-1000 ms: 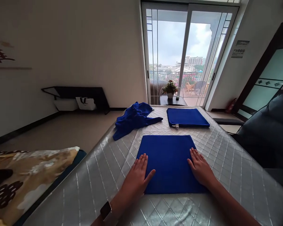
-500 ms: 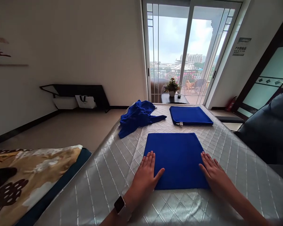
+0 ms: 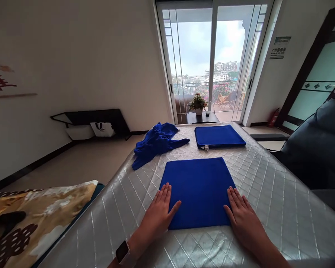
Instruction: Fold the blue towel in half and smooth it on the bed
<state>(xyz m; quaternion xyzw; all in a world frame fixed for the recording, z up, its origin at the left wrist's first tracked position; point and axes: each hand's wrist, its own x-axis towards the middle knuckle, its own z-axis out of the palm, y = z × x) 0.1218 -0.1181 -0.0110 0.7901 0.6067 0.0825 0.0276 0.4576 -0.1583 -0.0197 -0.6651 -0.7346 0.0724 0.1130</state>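
Right now the left hand [image 3: 158,213] lay flat and released on the folded blue cloth's [image 3: 198,191] left edge, the right hand [image 3: 247,219] just as flat and loose at its right! That cloth sat near on the silver mattress [image 3: 120,216]; far right, a blue stack [image 3: 219,135]; far left, a crumpled blue heap [image 3: 158,143].
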